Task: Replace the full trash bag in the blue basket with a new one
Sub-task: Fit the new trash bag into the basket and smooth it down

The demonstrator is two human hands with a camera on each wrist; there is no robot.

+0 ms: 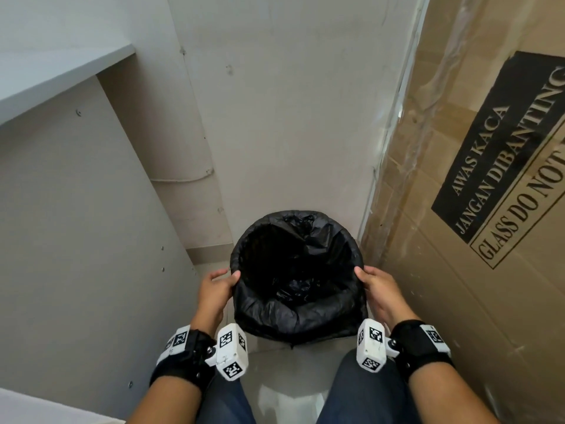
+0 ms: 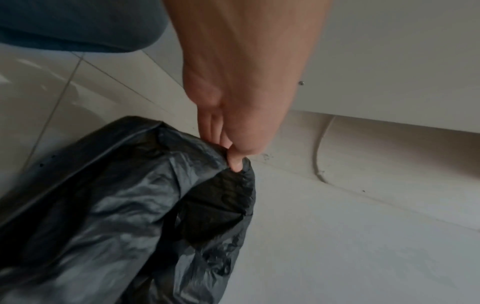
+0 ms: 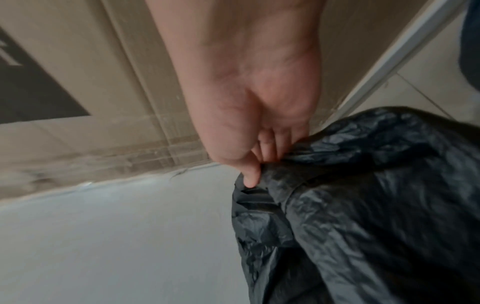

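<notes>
A black trash bag (image 1: 298, 313) lines a round basket on the floor, folded over the rim so that the basket's blue is hidden. Its mouth stands open and dark, with crumpled plastic inside. My left hand (image 1: 218, 286) pinches the bag's edge at the rim's left side, thumb on top. In the left wrist view the left hand (image 2: 233, 152) grips a fold of the trash bag (image 2: 135, 205). My right hand (image 1: 374, 284) pinches the rim's right side. In the right wrist view the right hand (image 3: 255, 164) holds the trash bag (image 3: 363, 205) between thumb and fingers.
The basket sits in a narrow corner. A tall cardboard box (image 1: 474, 179) with a glass warning label stands close on the right. A grey cabinet panel (image 1: 76, 224) and shelf are on the left, a wall (image 1: 290, 117) behind. My knees (image 1: 360, 393) are over the tiled floor.
</notes>
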